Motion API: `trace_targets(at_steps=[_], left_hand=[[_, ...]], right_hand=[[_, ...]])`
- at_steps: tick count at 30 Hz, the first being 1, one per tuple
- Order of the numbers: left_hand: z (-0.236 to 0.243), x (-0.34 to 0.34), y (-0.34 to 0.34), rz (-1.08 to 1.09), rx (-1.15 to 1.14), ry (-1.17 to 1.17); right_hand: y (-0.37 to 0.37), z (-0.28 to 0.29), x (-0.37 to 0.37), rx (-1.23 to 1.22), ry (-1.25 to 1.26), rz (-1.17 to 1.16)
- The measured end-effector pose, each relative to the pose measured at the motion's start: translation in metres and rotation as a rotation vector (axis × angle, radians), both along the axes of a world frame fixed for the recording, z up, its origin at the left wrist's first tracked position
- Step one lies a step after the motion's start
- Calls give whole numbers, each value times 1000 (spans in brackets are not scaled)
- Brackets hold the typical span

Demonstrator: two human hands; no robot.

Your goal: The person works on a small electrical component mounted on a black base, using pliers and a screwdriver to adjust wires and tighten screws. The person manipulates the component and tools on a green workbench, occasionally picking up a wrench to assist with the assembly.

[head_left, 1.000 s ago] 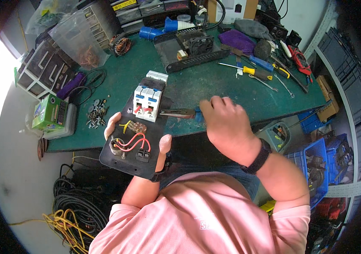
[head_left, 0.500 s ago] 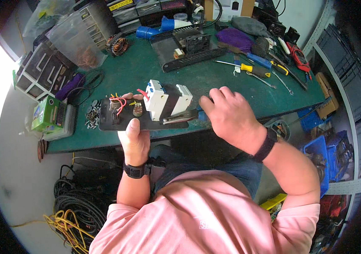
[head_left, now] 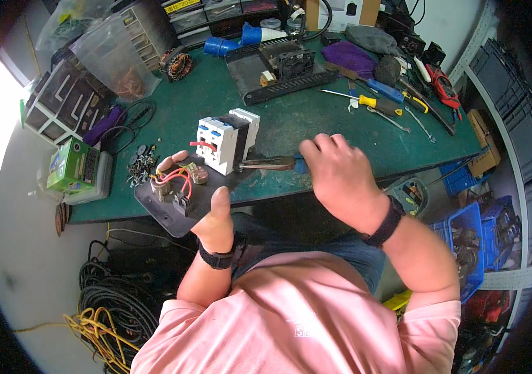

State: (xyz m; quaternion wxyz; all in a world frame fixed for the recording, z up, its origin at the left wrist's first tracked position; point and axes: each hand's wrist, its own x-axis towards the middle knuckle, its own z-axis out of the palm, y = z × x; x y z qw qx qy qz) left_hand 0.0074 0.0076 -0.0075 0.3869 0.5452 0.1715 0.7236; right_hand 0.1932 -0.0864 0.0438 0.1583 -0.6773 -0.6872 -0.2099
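My left hand (head_left: 215,223) grips a black panel (head_left: 167,221) by its near edge, thumb on top and fingertips curled round the far side. Mounted on the panel is a white circuit breaker (head_left: 217,153) with a black middle, blue tabs and a red lever. Beside it sit round potentiometers (head_left: 197,175) and a small black switch (head_left: 181,202), joined by red and yellow wires. My right hand (head_left: 343,174) is closed round the handles of pliers (head_left: 271,164), mostly hidden by the fingers. The plier jaws reach the breaker's lower right corner; whether they clamp anything cannot be made out.
Loose screws (head_left: 142,163) lie left of the panel on the green bench (head_left: 291,134). Behind stands a black metal chassis (head_left: 285,87). A yellow-tipped screwdriver (head_left: 366,100), wrenches (head_left: 420,123) and other tools lie right. Blue bins (head_left: 465,230) stand below; coiled cables (head_left: 107,299) lie lower left.
The panel has turned, its left end swinging down toward me, and the breaker's front now faces me more. My left hand has shifted slightly right; the pliers' jaws have risen a little.
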Motion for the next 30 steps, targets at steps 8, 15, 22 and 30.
trace_targets(at_steps=[8,15,22,30], left_hand=[[8,-4,-8,175,76,224],[14,-4,-15,195,42,269],[13,-3,-13,248,6,199],[9,-3,4,56,70,59]], right_hand=[[1,0,-12,-10,-14,-43],[2,2,-16,19,-58,-86],[-1,1,-20,-18,-18,-74],[-5,-5,-8,33,-16,42]])
